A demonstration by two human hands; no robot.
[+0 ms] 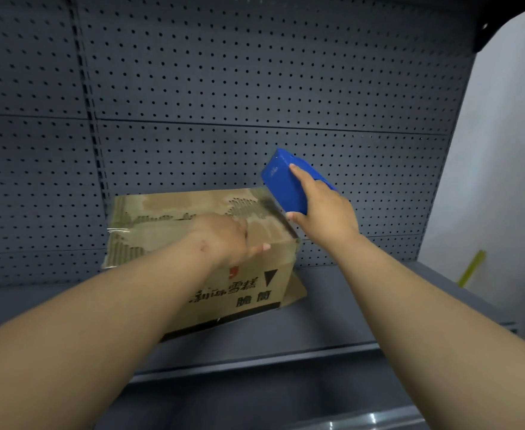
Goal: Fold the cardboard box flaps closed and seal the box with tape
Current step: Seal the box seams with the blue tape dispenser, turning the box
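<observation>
A worn brown cardboard box [168,209] with black printed characters on its front stands on a grey shelf, its top flaps folded down. My left hand [224,237] lies flat on the box top near the right front corner, fingers spread. My right hand [323,209] grips a blue tape dispenser [281,181] just above the box's right top edge, tilted, with a strip of clear tape running from it down onto the box top. Clear tape also glints at the box's left edge.
The grey shelf [332,308] has a raised front lip [255,361]. A dark grey pegboard wall [224,88] rises right behind the box. A loose cardboard flap [296,293] sticks out at the box's lower right. A white wall and a yellow strip [472,268] are at the right.
</observation>
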